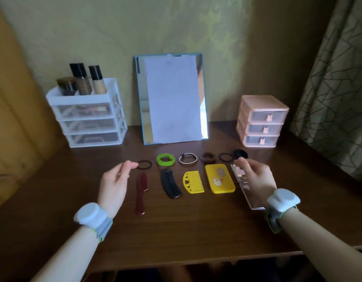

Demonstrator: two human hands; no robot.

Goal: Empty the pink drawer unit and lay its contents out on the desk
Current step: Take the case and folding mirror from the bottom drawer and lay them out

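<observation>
We count six hair ties [144, 165], three combs [193, 182], two compact mirrors [219, 181], two drawer units [262, 121].

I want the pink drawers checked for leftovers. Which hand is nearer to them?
Right hand: it hovers on the side where the pink drawer unit stands; the left hand is across the desk.

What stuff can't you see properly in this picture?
- Pink drawers, head view: frosted fronts hide whether anything is inside.
- Folding mirror: right hand covers its top half.
- Paper on the big mirror: the mark is too small to read.
- Left hand: can't tell whether its fingertips touch the black hair tie.
</observation>
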